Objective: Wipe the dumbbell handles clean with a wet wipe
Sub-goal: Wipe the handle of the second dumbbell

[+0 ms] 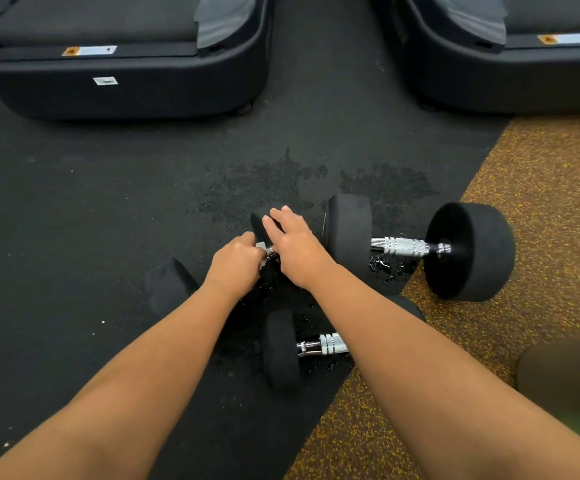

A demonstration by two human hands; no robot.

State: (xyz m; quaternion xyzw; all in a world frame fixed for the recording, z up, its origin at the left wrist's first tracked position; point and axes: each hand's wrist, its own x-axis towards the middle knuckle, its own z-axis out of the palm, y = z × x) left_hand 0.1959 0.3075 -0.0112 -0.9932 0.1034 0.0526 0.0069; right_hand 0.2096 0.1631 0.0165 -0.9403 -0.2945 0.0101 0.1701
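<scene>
black rubber flooring (74, 202) fills most of the view and meets a yellow-speckled mat (541, 188) along a diagonal edge on the right. two dark treadmill bases (115, 84) (489, 81) stand at the top, well apart. the largest dumbbell (406, 246) lies at the right across that edge, its knurled chrome handle bare, one head on the black flooring and the other on the speckled mat. the middle dumbbell (167, 285) lies on the black flooring in the centre, its handle almost wholly hidden under both hands. the near dumbbell (281, 351) lies closer to the person, partly covered by the right forearm. the right hand (297, 247) rests with loosely straight fingers on the far head of the middle dumbbell. the left hand (234, 268) is curled tight, gripping a white wet wipe (260, 247) against that dumbbell's handle, where a sliver of chrome shows. a dark wet patch (264, 185) spreads on the flooring beyond the hands, and water droplets (383, 268) glisten under the largest dumbbell's handle.
</scene>
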